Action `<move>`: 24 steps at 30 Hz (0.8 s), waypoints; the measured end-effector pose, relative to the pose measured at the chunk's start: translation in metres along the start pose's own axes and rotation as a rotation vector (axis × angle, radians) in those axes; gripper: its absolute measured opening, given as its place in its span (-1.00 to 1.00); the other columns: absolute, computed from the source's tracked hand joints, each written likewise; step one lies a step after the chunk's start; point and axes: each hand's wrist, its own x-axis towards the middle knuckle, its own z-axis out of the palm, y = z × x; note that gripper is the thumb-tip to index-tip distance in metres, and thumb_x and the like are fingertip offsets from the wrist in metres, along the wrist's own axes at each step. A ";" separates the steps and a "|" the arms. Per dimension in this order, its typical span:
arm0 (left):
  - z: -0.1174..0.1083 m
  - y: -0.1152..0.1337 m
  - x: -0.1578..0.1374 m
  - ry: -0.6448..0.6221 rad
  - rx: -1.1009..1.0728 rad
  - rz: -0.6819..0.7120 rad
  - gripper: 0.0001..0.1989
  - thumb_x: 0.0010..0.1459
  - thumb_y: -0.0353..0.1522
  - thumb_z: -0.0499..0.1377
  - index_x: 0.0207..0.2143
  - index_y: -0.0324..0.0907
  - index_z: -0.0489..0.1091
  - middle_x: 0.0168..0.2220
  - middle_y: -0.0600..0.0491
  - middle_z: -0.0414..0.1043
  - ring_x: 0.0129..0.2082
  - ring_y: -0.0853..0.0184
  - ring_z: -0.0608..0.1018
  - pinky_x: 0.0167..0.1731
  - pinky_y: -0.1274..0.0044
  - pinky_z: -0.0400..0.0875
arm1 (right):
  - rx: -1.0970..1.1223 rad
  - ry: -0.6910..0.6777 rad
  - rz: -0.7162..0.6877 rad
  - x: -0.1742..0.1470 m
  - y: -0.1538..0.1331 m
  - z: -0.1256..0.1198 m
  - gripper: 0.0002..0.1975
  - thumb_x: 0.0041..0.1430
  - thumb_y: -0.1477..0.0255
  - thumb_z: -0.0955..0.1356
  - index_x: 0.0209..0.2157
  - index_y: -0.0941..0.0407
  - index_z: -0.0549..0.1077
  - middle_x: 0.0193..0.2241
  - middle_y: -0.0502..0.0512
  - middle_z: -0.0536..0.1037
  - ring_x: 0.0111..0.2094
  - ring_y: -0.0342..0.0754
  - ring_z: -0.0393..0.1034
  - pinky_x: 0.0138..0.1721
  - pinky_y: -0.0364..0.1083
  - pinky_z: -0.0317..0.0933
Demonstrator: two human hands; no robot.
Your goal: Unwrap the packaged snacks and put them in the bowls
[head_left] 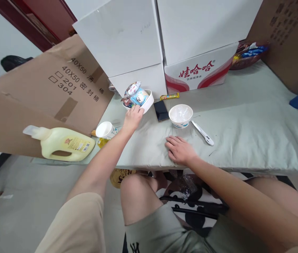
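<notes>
My left hand (134, 117) grips the near rim of a white oval container (149, 100), its fingers closed over the edge. Wrapped snacks (139, 95) are heaped inside that container. On the cloth near the table's front edge, my right hand (180, 150) lies flat, fingers stretched out and holding nothing. Just beyond it stands a white paper bowl (181, 116) with a blue pattern. A white utility knife (203, 133) lies right of the bowl, and a dark phone (161, 111) lies between the bowl and the container.
A yellow snack stick (169, 96) lies before white cartons (195, 75). At left are a paper cup (106, 130), a yellow packet (103, 142) and a pale yellow jug (67, 144) by a cardboard sheet (67, 95). A bowl of snacks (249, 61) stands back right.
</notes>
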 end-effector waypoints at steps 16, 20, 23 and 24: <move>0.005 0.023 0.012 0.066 -0.376 -0.115 -0.79 0.12 -0.52 0.16 -0.17 -0.14 0.33 -0.03 -0.11 0.31 0.04 0.10 0.41 0.11 0.30 0.31 | 0.049 0.022 -0.004 0.000 0.002 -0.001 -0.67 0.30 0.40 0.25 0.01 0.20 0.49 0.21 0.32 0.41 0.28 0.20 0.20 0.30 0.15 -0.01; 0.010 0.006 0.018 0.180 -0.523 -0.314 -0.67 0.02 -0.43 0.29 -0.20 -0.12 0.24 -0.03 -0.08 0.28 0.00 0.17 0.43 0.07 0.36 0.34 | 0.054 0.015 0.000 0.000 0.002 -0.001 -0.67 0.30 0.40 0.25 0.01 0.20 0.49 0.21 0.32 0.41 0.28 0.19 0.20 0.31 0.15 -0.01; 0.010 -0.008 0.022 0.295 -0.637 -0.550 -0.61 -0.04 -0.42 0.32 -0.23 -0.10 0.18 -0.10 0.01 0.30 -0.02 0.23 0.42 0.05 0.39 0.32 | 0.044 0.000 0.005 0.000 0.001 -0.002 -0.67 0.31 0.40 0.24 0.01 0.20 0.49 0.21 0.32 0.42 0.28 0.20 0.19 0.31 0.15 0.00; 0.010 -0.013 0.024 0.333 -0.700 -0.625 -0.61 -0.04 -0.43 0.31 -0.23 -0.09 0.17 -0.13 0.04 0.31 -0.04 0.26 0.43 0.02 0.42 0.34 | 0.040 -0.003 0.006 0.000 0.001 -0.002 -0.66 0.31 0.40 0.24 0.02 0.20 0.48 0.21 0.32 0.42 0.28 0.20 0.19 0.31 0.15 -0.01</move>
